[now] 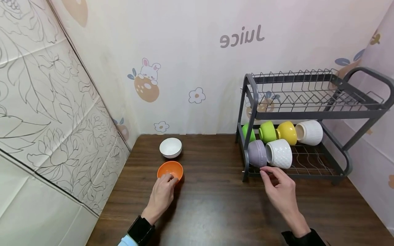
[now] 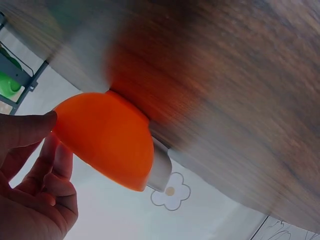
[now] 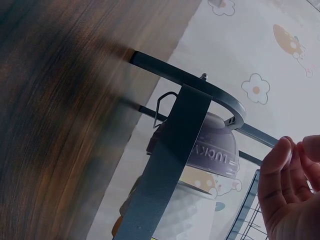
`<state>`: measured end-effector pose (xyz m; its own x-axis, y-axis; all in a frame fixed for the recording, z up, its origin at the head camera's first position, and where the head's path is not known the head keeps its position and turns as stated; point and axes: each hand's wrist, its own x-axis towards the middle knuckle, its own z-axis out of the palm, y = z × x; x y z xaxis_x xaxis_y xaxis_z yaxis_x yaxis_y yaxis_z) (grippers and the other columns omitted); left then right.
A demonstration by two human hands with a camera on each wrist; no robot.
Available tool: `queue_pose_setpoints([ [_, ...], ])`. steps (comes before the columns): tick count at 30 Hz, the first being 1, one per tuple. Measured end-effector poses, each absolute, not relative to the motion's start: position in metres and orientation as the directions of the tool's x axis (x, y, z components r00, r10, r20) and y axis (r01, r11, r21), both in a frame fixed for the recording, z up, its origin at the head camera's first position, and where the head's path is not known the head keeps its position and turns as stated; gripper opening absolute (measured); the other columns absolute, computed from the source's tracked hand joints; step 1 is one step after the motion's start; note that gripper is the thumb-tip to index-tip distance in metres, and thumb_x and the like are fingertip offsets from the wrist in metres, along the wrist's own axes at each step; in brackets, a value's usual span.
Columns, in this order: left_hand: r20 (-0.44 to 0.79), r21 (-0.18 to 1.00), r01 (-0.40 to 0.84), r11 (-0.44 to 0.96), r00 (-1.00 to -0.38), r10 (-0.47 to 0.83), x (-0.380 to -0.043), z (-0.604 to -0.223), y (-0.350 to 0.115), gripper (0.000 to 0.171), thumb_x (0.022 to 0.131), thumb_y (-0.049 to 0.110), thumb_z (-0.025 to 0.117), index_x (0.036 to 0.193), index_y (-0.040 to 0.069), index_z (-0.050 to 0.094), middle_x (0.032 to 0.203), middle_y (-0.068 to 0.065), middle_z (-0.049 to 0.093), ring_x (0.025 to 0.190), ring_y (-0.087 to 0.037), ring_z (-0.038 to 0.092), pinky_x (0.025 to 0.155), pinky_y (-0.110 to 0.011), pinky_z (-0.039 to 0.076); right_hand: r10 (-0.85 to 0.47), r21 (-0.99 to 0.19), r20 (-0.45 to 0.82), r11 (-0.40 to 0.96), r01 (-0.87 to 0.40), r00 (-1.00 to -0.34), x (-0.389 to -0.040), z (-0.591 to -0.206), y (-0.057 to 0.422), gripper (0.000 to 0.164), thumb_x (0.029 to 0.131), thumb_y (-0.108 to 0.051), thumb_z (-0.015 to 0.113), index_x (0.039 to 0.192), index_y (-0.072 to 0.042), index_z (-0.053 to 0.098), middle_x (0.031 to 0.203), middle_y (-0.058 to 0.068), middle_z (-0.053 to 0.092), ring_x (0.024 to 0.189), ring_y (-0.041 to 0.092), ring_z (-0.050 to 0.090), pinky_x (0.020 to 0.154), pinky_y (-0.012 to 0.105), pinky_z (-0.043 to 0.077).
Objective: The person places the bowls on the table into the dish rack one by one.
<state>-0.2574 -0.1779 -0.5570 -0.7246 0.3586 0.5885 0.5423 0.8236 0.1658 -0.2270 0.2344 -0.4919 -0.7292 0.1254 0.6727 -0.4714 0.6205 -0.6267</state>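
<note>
An orange bowl (image 1: pixel 167 167) sits upright on the wooden table. My left hand (image 1: pixel 162 194) pinches its near rim between thumb and fingers; the left wrist view shows the thumb (image 2: pixel 30 129) at the edge of the bowl (image 2: pixel 107 137). Just behind it stands a white bowl (image 1: pixel 170 147). At the front of the dish rack's lower tier, a purple bowl (image 1: pixel 257 153) rests on its side, with lettering visible in the right wrist view. Close in front of it is my right hand (image 1: pixel 280 189), its fingers loosely bent with nothing between them. In the right wrist view those fingers appear apart from the bowl (image 3: pixel 215 147).
A dark two-tier dish rack (image 1: pixel 307 115) stands at the right of the table (image 1: pixel 212 205). Its lower tier also holds a white textured cup (image 1: pixel 281 153), a white ribbed cup (image 1: pixel 312 132), a yellow cup (image 1: pixel 287 132) and green dishes (image 1: pixel 267 132). A patterned wall rises behind.
</note>
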Motion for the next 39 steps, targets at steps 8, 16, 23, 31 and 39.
queue_pose_setpoints([
  [8, 0.572, 0.177, 0.529, 0.830, -0.742, 0.350, -0.259, -0.560, -0.179, 0.022, 0.083, -0.008, 0.081, 0.095, 0.009, 0.076, 0.091, -0.004, 0.061, 0.083, -0.024, 0.058, 0.071, -0.038, 0.049, 0.127, -0.634, 0.660, 0.623, -0.458, -0.741, -0.224, -0.491, 0.232, 0.021, 0.088, 0.007, 0.079, 0.104, -0.007, 0.078, 0.098, 0.003, 0.073, 0.075, 0.003, 0.060, 0.061, 0.012, 0.047],
  [16, 0.612, 0.161, 0.546, 0.822, -0.709, 0.351, -0.259, -0.566, -0.181, 0.018, 0.087, -0.011, 0.072, 0.091, 0.007, 0.075, 0.086, -0.003, 0.060, 0.078, -0.025, 0.059, 0.067, -0.039, 0.050, 0.119, -0.638, 0.637, 0.636, -0.435, -0.761, -0.223, -0.493, 0.231, 0.018, 0.090, 0.005, 0.079, 0.103, -0.006, 0.078, 0.098, 0.000, 0.072, 0.079, 0.002, 0.060, 0.061, 0.014, 0.047],
  [23, 0.703, 0.126, 0.573, 0.810, -0.628, 0.334, -0.259, -0.557, -0.178, 0.024, 0.083, -0.012, 0.065, 0.091, 0.007, 0.075, 0.090, -0.004, 0.062, 0.081, -0.027, 0.059, 0.063, -0.037, 0.046, 0.124, -0.644, 0.629, 0.635, -0.426, -0.767, -0.223, -0.492, 0.230, 0.016, 0.090, 0.004, 0.079, 0.103, -0.007, 0.078, 0.099, 0.000, 0.072, 0.080, 0.002, 0.061, 0.061, 0.014, 0.047],
  [31, 0.744, 0.103, 0.585, 0.805, -0.582, 0.328, -0.252, -0.538, -0.171, 0.029, 0.081, -0.014, 0.067, 0.096, 0.009, 0.078, 0.094, -0.004, 0.063, 0.087, -0.028, 0.061, 0.065, -0.038, 0.049, 0.126, -0.645, 0.618, 0.645, -0.409, -0.776, -0.222, -0.492, 0.229, 0.016, 0.091, 0.003, 0.079, 0.103, -0.007, 0.078, 0.097, -0.002, 0.070, 0.080, 0.004, 0.059, 0.061, 0.013, 0.046],
  [39, 0.781, 0.075, 0.633, 0.770, -0.518, 0.349, -0.246, -0.521, -0.161, 0.029, 0.081, -0.013, 0.074, 0.099, 0.009, 0.079, 0.094, -0.004, 0.064, 0.086, -0.028, 0.062, 0.064, -0.038, 0.049, 0.135, -0.657, 0.599, 0.646, -0.388, -0.789, -0.219, -0.491, 0.227, 0.016, 0.092, 0.002, 0.079, 0.103, -0.008, 0.078, 0.098, -0.002, 0.071, 0.079, 0.004, 0.059, 0.062, 0.013, 0.047],
])
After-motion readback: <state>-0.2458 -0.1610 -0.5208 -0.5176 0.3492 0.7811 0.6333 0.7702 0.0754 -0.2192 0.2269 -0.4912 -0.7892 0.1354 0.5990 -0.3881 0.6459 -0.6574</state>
